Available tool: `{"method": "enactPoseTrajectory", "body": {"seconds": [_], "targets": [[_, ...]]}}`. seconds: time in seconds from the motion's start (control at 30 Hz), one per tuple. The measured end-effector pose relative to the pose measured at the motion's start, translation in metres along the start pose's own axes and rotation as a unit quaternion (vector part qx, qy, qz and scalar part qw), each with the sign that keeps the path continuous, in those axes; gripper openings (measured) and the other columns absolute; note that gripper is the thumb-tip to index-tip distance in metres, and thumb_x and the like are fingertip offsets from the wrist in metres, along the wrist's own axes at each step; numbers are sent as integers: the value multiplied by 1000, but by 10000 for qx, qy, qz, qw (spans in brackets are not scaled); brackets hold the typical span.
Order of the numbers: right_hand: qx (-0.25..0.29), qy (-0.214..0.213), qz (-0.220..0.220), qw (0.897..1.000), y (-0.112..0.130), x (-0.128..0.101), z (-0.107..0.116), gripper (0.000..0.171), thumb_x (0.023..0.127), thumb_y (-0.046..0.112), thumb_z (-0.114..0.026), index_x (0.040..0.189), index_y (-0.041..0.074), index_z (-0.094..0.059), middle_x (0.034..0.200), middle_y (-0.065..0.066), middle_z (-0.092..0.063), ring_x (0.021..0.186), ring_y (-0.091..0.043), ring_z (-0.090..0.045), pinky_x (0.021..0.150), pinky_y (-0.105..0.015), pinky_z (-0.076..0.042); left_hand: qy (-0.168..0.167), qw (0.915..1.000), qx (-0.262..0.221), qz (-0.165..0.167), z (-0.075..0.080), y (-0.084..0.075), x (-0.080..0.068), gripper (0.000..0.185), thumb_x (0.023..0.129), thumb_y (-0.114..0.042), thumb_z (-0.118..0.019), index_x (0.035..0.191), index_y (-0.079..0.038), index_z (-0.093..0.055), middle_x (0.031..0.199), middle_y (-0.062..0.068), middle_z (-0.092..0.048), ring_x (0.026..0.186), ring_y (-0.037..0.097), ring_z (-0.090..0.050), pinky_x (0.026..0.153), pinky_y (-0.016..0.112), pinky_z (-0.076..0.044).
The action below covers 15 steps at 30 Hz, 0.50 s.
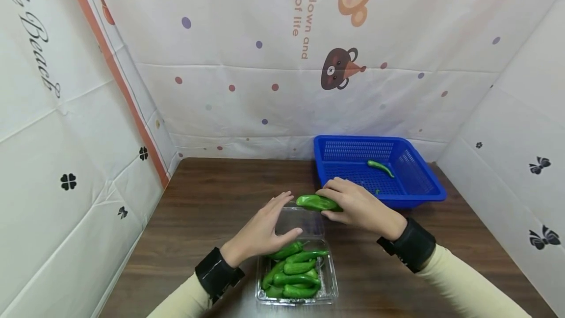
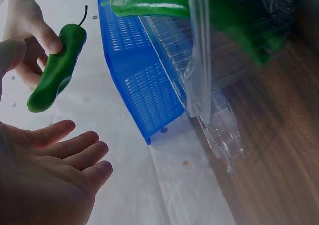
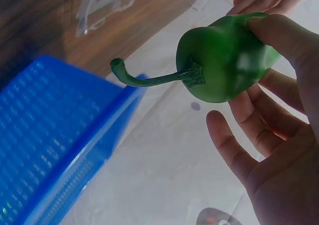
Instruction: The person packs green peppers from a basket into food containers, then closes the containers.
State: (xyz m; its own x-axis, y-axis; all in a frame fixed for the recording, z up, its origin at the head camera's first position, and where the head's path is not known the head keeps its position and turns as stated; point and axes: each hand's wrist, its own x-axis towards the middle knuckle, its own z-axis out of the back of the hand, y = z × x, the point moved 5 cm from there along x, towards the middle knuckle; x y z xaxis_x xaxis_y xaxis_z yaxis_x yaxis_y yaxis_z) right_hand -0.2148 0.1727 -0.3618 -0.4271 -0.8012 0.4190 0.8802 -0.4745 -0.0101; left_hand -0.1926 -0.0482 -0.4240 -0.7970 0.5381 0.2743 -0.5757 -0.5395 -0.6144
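Note:
A plump green chili pepper (image 1: 317,203) is pinched between the thumb and fingers of my right hand (image 1: 350,203), above the raised lid of a clear plastic box. Its curved stem shows in the right wrist view, where the pepper (image 3: 219,60) fills the middle. My left hand (image 1: 261,232) is held over the box's left side, fingers straight and thumb apart, with nothing in it; the left wrist view shows its palm (image 2: 45,170) below the held pepper (image 2: 59,68). Under it the clear plastic box (image 1: 332,288) holds several green peppers (image 1: 296,278) lying in a pile.
A blue perforated basket (image 1: 423,180) stands at the back right of the brown wooden table (image 1: 220,185), with one thin green pepper (image 1: 380,168) inside. The box's transparent lid (image 1: 300,222) lies opened toward the back. White printed cloth (image 1: 220,107) walls the table's back and sides.

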Motion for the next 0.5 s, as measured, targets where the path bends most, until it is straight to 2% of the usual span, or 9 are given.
{"method": "enactPoseTrajectory", "body": {"seconds": [0.33, 0.5], "targets": [[226, -168, 57, 9996, 17, -2, -8, 37, 91, 31, -81, 119, 10, -70, 105, 0, -61, 88, -11, -54, 72, -30, -50, 93, 9997, -119, 184, 2, -1, -15, 83, 98, -57, -63, 161, -13, -32, 167, 6, -30, 154, 25, -27, 122, 53, -28], [221, -274, 81, 9993, 26, -4, -11, 42, 86, 27, -86, 120, 9, -70, 107, 0, -62, 89, -12, -57, 73, -30, -52, 91, 9996, -217, 150, 1, -2, -22, 82, 99, -54, -63, 161, -13, -32, 166, 8, -31, 152, 27, -31, 119, 54, -33]]}}
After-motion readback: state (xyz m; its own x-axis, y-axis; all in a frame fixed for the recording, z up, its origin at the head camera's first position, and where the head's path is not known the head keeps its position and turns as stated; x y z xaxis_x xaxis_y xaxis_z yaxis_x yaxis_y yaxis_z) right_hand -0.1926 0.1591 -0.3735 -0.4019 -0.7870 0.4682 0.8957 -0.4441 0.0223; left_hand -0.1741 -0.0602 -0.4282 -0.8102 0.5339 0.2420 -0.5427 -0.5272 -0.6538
